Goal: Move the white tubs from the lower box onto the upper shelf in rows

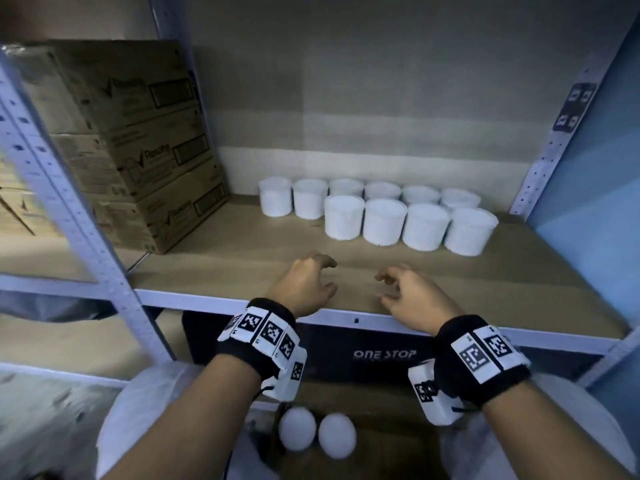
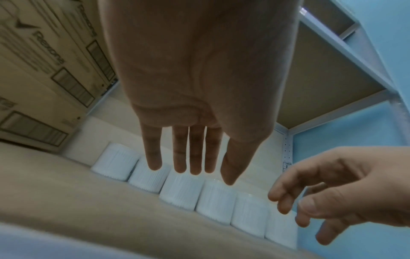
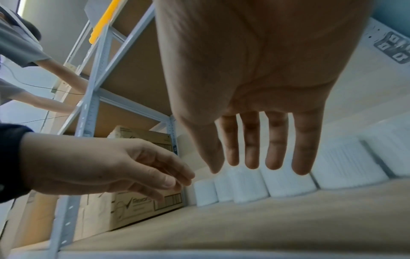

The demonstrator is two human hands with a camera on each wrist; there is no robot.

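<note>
Several white tubs [image 1: 382, 221] stand in two rows at the back right of the upper shelf [image 1: 242, 268]; the front row is shorter and sits to the right. Two more white tubs [image 1: 317, 434] show below in the lower box [image 1: 381, 441], between my forearms. My left hand [image 1: 308, 282] and right hand [image 1: 403, 294] hover empty over the shelf's front edge, fingers relaxed, well short of the rows. The wrist views show the left hand [image 2: 190, 157] and the right hand [image 3: 255, 154] with fingers hanging loosely toward the tubs [image 2: 179, 194] [image 3: 286, 184].
Stacked cardboard cartons [image 1: 138, 143] fill the shelf's left side. Grey perforated uprights [image 1: 62, 188] frame the bay, and a blue wall [image 1: 595, 220] closes the right. A dark box flap printed ONE STOP [image 1: 382, 355] sits under the shelf edge. Another person's arms [image 3: 44, 84] reach in at far left.
</note>
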